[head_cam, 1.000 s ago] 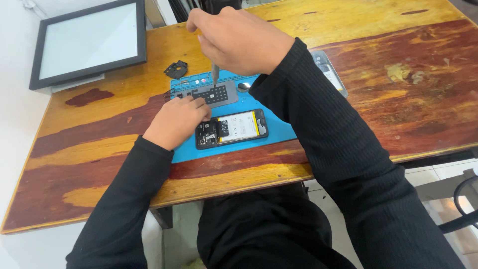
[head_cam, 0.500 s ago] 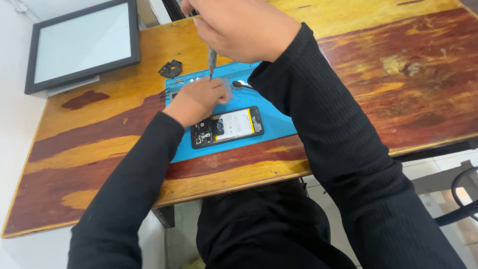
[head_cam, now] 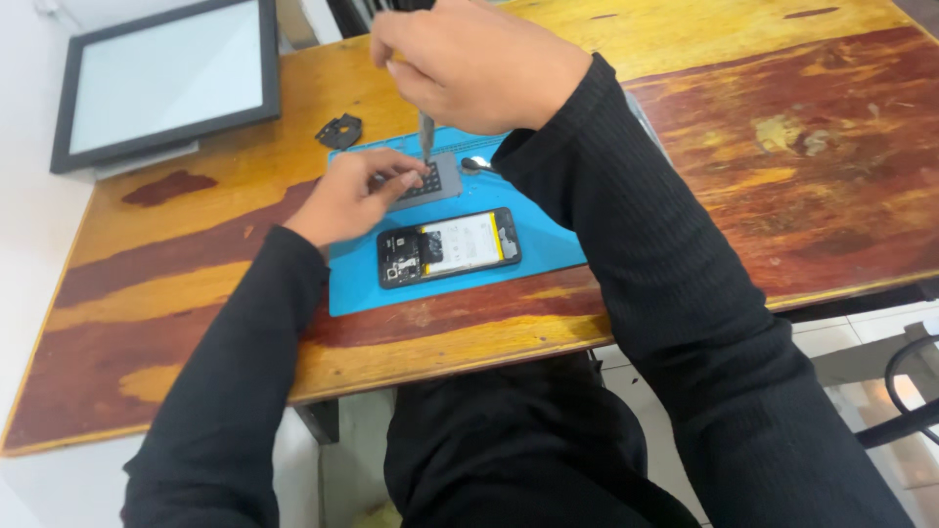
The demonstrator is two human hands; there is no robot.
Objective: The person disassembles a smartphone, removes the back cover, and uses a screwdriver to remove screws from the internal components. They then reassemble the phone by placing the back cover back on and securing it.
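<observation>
An opened phone [head_cam: 449, 246] lies back-off on a blue work mat [head_cam: 460, 279], its white battery and dark circuit board showing. Behind it sits a grey bit holder block [head_cam: 440, 179]. My left hand [head_cam: 354, 194] rests on that block, fingertips on its dark grid of bits. My right hand [head_cam: 476, 61] hovers above the block and grips a slim screwdriver [head_cam: 426, 134] held upright, tip pointing down at the block. Both arms wear black sleeves.
A dark-framed flat panel [head_cam: 166, 80] lies at the back left of the worn wooden table [head_cam: 802, 147]. A small black plastic part [head_cam: 340, 130] sits just behind the mat. A small metal piece [head_cam: 478, 164] lies beside the block. Table edge runs close to my body.
My left hand has stayed on the bit block while its fingers shifted over the bits. My right hand keeps the screwdriver above the block. The view has drifted slightly.
</observation>
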